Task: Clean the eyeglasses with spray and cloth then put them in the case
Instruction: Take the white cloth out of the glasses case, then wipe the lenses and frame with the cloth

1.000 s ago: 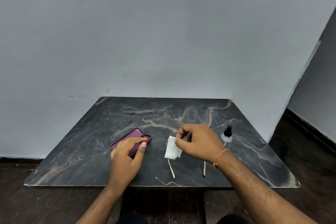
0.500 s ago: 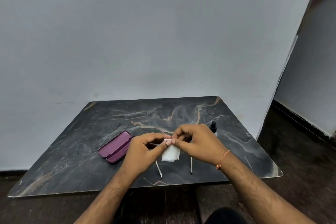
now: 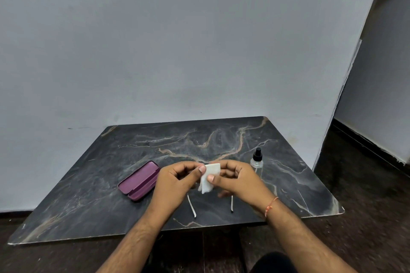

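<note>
Beside the case (image 3: 139, 180), our left hand (image 3: 175, 180) steadies the glasses (image 3: 191, 204) while our right hand (image 3: 236, 178) pinches the cloth (image 3: 209, 177); we rub lightly, supporting the frame.

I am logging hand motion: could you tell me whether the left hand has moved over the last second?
Yes. The left hand left the purple case and went right to the cloth.
</note>
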`<state>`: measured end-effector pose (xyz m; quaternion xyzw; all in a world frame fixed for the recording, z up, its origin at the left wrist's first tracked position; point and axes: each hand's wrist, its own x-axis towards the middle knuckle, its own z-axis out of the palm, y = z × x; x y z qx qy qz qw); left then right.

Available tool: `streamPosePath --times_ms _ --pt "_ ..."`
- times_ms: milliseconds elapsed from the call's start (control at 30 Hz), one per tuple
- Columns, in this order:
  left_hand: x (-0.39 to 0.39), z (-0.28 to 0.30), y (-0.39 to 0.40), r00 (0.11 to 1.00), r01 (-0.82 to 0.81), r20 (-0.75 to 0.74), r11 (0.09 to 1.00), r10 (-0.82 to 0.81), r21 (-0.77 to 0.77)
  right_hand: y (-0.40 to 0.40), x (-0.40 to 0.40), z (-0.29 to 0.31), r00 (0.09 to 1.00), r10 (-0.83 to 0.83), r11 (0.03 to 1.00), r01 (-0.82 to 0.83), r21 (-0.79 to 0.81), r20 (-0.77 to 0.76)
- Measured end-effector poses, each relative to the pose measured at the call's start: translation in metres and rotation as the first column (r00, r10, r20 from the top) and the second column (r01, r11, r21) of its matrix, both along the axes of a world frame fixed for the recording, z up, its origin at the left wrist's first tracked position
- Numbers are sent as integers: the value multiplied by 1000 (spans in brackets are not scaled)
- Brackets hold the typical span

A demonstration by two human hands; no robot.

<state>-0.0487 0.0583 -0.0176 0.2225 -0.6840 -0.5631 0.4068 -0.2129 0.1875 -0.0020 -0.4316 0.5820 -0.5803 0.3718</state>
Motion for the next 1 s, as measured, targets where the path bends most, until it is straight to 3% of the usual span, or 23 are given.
streamPosePath --times_ms 100,233,300,367,433,567,833,1000 --pt "-1 -4 -2 1000 -19 12 1000 19 2 -1 4 -9 993 -42 999 44 -12 106" --pt "2 -23 -13 999 -34 27 999 35 -40 1 2 -21 985 -116 993 115 19 131" --pt "6 -38 -24 991 -112 59 990 117 -84 3 1 -27 976 -166 986 164 25 145" --pt "13 -57 -39 959 -186 163 948 232 -259 6 0 -33 964 -216 976 214 25 156" --pt "21 -75 -53 913 -125 293 876 286 -466 10 -1 -38 955 -249 968 248 28 162" --pt "22 -98 -69 847 -15 432 826 310 -563 15 -2 -48 942 -286 958 286 24 175" --pt "-1 -100 -86 867 49 377 697 326 -715 17 -2 -62 935 -344 938 347 -22 89" --pt "1 -101 -90 911 35 291 650 292 -759 7 -1 -70 924 -367 930 368 -17 -109"
